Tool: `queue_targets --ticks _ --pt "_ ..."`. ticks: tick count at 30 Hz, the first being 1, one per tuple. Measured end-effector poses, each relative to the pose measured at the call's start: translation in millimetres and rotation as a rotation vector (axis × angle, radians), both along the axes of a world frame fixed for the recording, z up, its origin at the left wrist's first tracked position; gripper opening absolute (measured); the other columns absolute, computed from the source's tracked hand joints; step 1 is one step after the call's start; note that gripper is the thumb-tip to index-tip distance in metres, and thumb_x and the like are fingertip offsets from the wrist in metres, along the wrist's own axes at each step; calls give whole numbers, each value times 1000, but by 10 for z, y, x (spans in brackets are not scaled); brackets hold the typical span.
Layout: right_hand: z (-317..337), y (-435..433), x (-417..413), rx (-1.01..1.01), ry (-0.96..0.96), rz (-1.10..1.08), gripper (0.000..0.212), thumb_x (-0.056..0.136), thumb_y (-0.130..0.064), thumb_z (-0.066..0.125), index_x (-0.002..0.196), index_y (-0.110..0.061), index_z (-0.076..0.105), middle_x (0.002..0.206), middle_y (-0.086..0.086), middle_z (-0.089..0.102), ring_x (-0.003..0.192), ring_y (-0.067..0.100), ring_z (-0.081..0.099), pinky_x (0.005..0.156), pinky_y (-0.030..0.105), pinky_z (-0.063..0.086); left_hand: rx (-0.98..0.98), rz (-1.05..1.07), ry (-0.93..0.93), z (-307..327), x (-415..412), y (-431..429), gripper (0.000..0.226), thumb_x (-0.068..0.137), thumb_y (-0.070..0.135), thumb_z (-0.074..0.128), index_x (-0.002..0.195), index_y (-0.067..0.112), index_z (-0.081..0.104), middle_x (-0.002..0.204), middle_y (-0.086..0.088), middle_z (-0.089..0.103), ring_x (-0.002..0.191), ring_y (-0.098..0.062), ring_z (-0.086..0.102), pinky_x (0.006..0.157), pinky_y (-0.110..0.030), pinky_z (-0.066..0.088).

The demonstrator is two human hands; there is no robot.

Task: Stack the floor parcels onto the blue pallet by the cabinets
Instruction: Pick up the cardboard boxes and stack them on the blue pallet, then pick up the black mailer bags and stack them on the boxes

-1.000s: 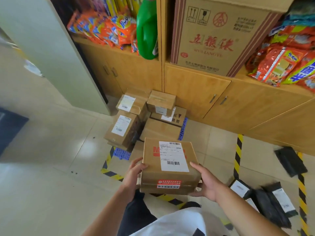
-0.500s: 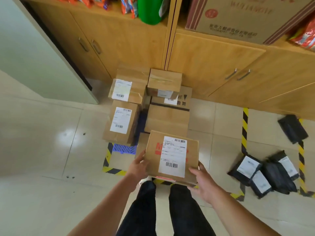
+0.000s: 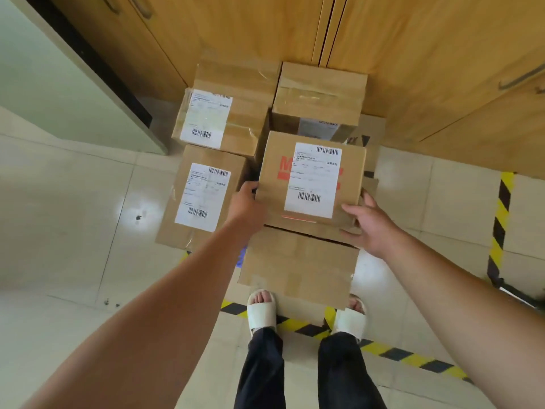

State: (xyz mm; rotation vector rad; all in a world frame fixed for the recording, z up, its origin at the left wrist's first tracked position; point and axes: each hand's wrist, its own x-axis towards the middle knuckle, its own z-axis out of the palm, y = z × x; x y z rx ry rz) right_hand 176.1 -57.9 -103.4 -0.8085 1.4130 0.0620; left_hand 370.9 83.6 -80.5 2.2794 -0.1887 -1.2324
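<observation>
Parcel: labelled box [image 3: 312, 178] looked set atop the stack [image 3: 298, 261] on the blue pallet [image 3: 241, 259] — dead ahead, between both hands.
L hand [image 3: 247, 203]: curled round its left edge.
R hand [image 3: 370, 224]: fingers spread, touching right corner.

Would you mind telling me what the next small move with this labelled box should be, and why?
Probably settle the labelled box flat on the plain box beneath, then let go. The left hand grips its left edge, the right hand touches its near right corner, and it lies over that box, so no carrying seems left.
</observation>
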Motion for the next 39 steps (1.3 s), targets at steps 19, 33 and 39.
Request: queue_targets --ticks 19,33,39 --pt "-303 -368 554 -209 81 134 87 94 -8 60 157 -42 11 153 -5 44 129 20 49 110 47 41 -98 158 77 -107 98 -429 58 91 3 52 146 21 45 148 1 43 109 -11 45 80 -17 38" --pt "1221 217 -454 77 -11 -182 79 93 -7 60 153 -38 20 146 8 43 120 25 50 89 46 51 -35 464 281 1044 -772 442 40 94 -3 48 133 0 53 85 -6 58 75 -18 58 69 -28 51" --pt "2714 686 -1045 174 -120 -238 65 94 -3 59 147 -31 34 134 10 49 119 31 59 86 49 55 -156 509 416 2503 -1485 706 29 100 -1 40 124 2 55 109 -17 62 105 -32 59 101 -45 45"
